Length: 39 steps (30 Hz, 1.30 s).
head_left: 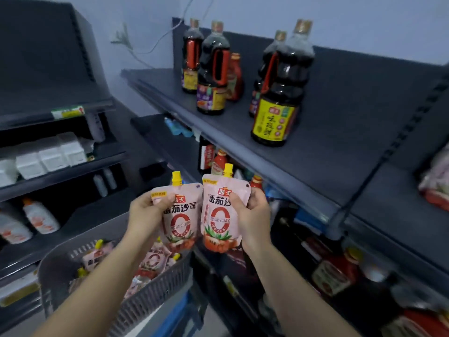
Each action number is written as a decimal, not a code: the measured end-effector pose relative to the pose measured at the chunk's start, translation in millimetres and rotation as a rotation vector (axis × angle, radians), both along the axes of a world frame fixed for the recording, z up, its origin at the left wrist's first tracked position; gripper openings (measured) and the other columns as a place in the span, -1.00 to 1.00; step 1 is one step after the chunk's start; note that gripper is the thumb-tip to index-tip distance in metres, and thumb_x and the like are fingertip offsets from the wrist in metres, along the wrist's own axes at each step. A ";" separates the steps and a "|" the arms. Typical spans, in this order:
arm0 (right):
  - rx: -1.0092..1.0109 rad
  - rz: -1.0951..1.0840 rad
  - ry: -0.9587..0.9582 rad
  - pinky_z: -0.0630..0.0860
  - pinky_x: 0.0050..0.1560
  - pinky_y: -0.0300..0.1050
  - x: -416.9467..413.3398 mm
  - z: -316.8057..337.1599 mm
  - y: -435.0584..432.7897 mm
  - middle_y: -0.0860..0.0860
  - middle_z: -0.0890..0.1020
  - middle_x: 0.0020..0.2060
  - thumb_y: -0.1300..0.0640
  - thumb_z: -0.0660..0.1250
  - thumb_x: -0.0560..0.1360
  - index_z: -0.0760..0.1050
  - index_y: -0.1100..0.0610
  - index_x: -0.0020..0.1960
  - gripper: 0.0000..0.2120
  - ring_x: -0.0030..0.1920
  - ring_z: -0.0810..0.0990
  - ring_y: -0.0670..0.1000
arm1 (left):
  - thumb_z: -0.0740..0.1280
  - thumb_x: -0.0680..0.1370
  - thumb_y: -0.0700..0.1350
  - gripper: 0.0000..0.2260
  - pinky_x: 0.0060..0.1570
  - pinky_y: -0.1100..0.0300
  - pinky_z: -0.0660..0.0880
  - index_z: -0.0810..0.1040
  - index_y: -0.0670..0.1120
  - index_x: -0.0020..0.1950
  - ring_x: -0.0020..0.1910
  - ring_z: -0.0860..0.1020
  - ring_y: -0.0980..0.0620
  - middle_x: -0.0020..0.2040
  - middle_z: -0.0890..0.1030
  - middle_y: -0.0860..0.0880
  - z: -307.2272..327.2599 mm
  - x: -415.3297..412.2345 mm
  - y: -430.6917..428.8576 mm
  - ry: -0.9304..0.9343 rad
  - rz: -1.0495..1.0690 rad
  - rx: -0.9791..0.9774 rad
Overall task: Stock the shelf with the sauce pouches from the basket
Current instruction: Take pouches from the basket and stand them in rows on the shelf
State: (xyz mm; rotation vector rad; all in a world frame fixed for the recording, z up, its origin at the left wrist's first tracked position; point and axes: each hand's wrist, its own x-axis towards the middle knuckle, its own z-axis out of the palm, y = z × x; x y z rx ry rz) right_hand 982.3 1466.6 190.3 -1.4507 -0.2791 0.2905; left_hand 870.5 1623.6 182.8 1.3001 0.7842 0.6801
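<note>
I face a corner where two dark shelving racks meet. Behind them the wall is pale and looks bluish in a cool, dim light. A white plug sits on it, with a thin cable trailing up to the right. The front shelf unit runs off to my right, and tall dark bottles with red handles stand upright on its top board. Its lower boards lie in shadow; the blurred red things there look like sauce bottles. The left shelf unit bears a green-and-yellow price tag on one edge, white boxes on the board below, and white bottles lower still.
</note>
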 end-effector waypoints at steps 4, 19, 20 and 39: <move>0.006 -0.129 -0.127 0.59 -0.32 -0.01 -5.6 37.1 -53.6 0.17 0.67 -0.24 0.23 0.39 0.50 0.46 0.16 -0.20 -0.85 -0.28 0.64 0.11 | 0.36 0.54 -0.21 -0.94 -0.24 0.07 0.61 0.61 -0.16 -0.12 -0.28 0.65 -0.07 -0.14 0.69 -0.23 36.2 19.7 -41.6 -0.042 -0.124 0.086; -0.004 -0.650 -0.288 0.38 -0.30 -0.11 -41.0 127.9 -236.5 -0.03 0.41 -0.49 0.19 0.47 0.42 0.45 0.18 -0.40 -0.71 -0.39 0.37 -0.02 | 0.34 0.54 -0.26 -0.89 -0.29 0.16 0.60 0.59 -0.08 -0.14 -0.32 0.65 0.05 -0.30 0.69 -0.01 127.4 73.7 -195.3 -0.264 -0.683 0.147; -0.016 -0.680 -0.287 0.42 -0.28 -0.08 -44.8 131.5 -249.7 -0.01 0.47 -0.46 0.17 0.48 0.41 0.49 0.19 -0.39 -0.74 -0.37 0.42 0.00 | 0.34 0.53 -0.27 -0.88 -0.30 0.18 0.60 0.58 -0.08 -0.15 -0.34 0.64 0.08 -0.33 0.69 0.01 129.8 75.6 -207.1 -0.277 -0.711 0.155; -0.030 -0.904 -0.249 0.42 -0.55 -0.36 -80.7 191.9 -536.3 -0.08 0.64 -0.51 0.29 0.42 0.47 0.60 0.23 -0.21 -0.92 -0.52 0.59 -0.18 | 0.39 0.48 -0.29 -0.95 -0.41 0.22 0.58 0.63 -0.16 -0.14 -0.34 0.68 0.04 -0.30 0.71 -0.04 186.7 111.1 -478.8 -0.292 -1.085 0.141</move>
